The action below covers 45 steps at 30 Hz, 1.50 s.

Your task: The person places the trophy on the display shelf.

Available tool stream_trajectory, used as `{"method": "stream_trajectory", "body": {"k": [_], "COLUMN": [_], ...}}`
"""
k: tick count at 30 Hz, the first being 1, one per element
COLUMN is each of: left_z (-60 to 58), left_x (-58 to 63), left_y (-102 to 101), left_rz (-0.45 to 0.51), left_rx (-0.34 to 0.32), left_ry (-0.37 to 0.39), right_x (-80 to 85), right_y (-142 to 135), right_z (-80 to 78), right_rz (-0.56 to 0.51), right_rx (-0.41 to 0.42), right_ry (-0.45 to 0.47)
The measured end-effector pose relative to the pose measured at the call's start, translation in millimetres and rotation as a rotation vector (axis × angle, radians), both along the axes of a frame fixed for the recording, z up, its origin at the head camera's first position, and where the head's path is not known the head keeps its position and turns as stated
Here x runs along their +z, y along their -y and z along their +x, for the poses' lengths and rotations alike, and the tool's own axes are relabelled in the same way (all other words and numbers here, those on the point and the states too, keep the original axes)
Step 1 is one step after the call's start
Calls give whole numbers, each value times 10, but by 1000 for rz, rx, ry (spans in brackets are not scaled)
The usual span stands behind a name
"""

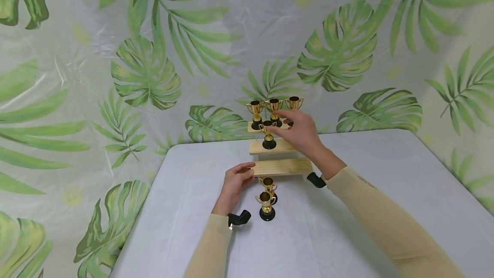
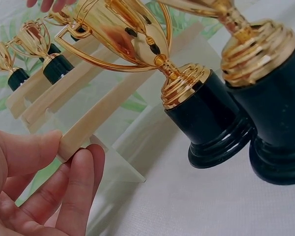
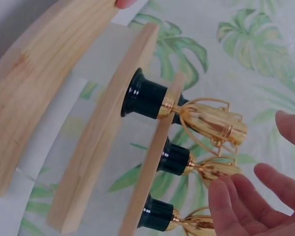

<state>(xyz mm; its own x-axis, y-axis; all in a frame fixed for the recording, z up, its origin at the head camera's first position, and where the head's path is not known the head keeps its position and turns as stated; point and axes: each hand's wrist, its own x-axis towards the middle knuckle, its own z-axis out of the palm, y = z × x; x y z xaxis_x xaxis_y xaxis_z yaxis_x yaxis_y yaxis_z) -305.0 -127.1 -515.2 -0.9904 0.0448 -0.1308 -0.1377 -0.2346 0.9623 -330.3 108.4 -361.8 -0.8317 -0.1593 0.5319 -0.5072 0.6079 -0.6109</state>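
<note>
A stand with three stepped wooden shelves bears small gold trophy cups on black bases. My left hand [image 1: 234, 182] pinches the left end of the lowest wooden shelf [image 1: 283, 167], thumb on top and fingers below, as the left wrist view shows. A single trophy [image 1: 269, 135] stands upright on the left of the middle shelf [image 3: 101, 132]. Beside it is my right hand [image 1: 300, 130], its thumb and fingers spread apart and no trophy between them in the right wrist view. Three trophies stand along the top shelf [image 3: 150, 167], the rightmost partly hidden by this hand.
Two more trophies, a nearer one [image 1: 266, 206] and one just behind it [image 1: 268, 185], stand on the white-covered table [image 1: 197, 183] before the stand. A leaf-patterned sheet [image 1: 216, 76] hangs behind the table. Black wrist devices sit at both sleeves.
</note>
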Motion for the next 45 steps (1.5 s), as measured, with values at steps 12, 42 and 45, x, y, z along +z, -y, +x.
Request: {"method": "stream_trajectory", "body": {"k": [12, 42, 45], "left_z": [23, 27, 30], "left_x": [-3, 28, 31], "left_y": [-12, -9, -5], "left_rz": [5, 4, 7], "left_rx": [-5, 13, 9], "left_ry": [2, 22, 24], "right_x": [-147, -495, -557], "right_y": [-28, 43, 55], "right_z": [248, 986, 1054], "right_rz": [-16, -82, -97], "right_rx": [66, 171, 188], "right_ry": [11, 151, 161]}}
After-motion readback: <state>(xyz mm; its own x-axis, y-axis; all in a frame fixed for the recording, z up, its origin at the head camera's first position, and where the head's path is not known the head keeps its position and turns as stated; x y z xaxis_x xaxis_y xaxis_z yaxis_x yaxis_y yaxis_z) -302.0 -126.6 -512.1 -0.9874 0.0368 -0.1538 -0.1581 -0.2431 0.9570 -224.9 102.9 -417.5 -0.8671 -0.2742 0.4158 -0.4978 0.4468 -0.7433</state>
